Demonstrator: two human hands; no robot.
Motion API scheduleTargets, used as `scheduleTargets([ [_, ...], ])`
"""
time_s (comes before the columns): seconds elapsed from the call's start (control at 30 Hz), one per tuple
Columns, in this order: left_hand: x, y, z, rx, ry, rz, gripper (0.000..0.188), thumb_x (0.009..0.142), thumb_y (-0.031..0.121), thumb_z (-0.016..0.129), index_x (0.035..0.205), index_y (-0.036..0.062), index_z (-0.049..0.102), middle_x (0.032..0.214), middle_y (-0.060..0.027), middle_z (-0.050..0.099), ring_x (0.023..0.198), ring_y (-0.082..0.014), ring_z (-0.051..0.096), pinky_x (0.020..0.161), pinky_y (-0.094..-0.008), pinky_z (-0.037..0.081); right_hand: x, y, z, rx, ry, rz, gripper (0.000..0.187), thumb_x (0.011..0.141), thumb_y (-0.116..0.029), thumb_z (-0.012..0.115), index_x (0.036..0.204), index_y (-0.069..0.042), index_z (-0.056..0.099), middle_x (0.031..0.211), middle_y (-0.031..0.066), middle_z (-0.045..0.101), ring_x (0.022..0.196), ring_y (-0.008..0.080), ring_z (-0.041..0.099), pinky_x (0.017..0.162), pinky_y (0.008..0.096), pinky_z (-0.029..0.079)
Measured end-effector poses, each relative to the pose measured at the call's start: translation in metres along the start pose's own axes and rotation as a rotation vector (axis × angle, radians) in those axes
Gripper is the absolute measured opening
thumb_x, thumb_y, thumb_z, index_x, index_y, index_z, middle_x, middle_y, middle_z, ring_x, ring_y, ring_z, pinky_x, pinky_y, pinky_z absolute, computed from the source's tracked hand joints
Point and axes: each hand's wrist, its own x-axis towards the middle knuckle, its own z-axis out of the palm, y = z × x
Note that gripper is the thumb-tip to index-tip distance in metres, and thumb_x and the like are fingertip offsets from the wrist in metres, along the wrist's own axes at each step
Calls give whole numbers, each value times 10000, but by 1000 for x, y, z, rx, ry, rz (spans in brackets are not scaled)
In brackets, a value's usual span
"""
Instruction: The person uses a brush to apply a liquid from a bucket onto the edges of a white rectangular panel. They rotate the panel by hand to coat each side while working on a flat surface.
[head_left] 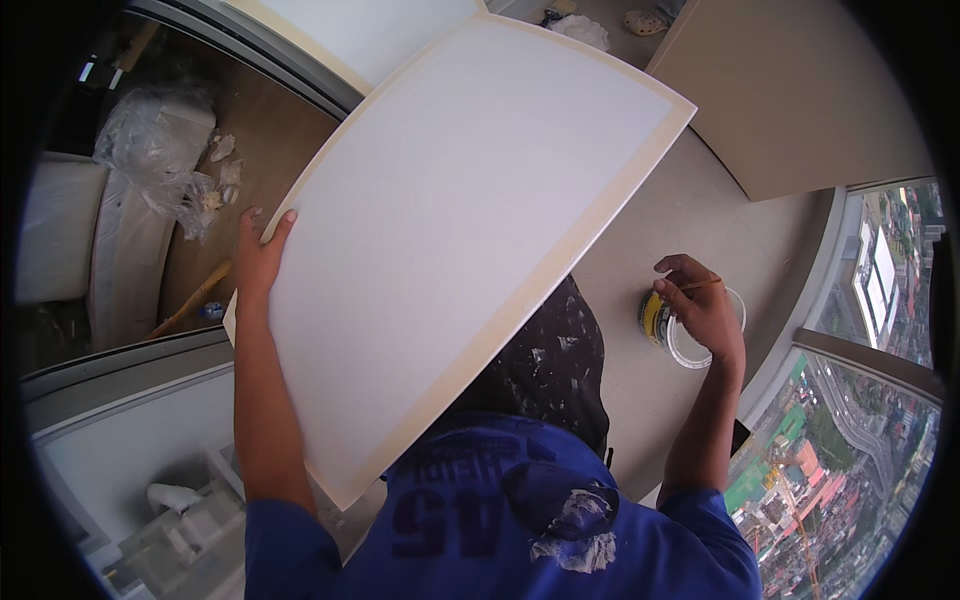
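Observation:
A large white panel (470,180) with a cream border along its edges lies tilted in front of me, over my lap. My left hand (262,255) grips its left edge, thumb on the face and fingers around the side. Off to the right, my right hand (705,310) pinches a thin brown wooden handle (703,284); its working end is hidden. Below that hand stands an open round paint can (655,318) with a yellow and dark label and a white rim, partly covered by the hand.
Another white panel (385,30) with a cream edge stands at the top. A large beige board (800,90) is at the upper right, near windows (830,430) overlooking a city. Beyond a frame at left lie plastic wrapping (150,140) and a yellowish wooden handle (190,300).

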Motion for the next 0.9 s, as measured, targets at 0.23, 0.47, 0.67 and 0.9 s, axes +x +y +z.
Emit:
scheduleTargets([
  [0.23,-13,8,-3,1,62,2,963,852,738,762,1470,42,515,1126,-204,755,1039,-329,736,961,-426,535,-13,-2,7,-110,55,-29,290,994,-224,759,1196,-22,713,890,130,765,863,226,761,817,370,580],
  [0.47,-13,15,-5,110,76,-16,1061,795,786,774,1480,20,510,1265,-284,708,1167,-370,713,1031,-461,526,-34,-5,14,-69,49,-42,286,998,-226,747,1194,-20,714,940,138,781,886,249,773,835,372,591],
  [0.67,5,40,6,71,46,-17,1078,794,800,762,1504,38,485,1344,-316,672,1239,-414,683,1074,-477,508,-42,-3,18,17,38,-16,257,1003,-190,722,1190,-14,707,905,94,757,740,172,701,728,351,573],
  [0.9,29,61,28,204,-23,66,1054,848,884,604,1541,102,470,1392,-256,677,1318,-437,631,1221,-560,331,-60,24,18,230,55,80,205,1043,-131,624,1189,-9,703,867,65,728,732,136,693,671,305,565],
])
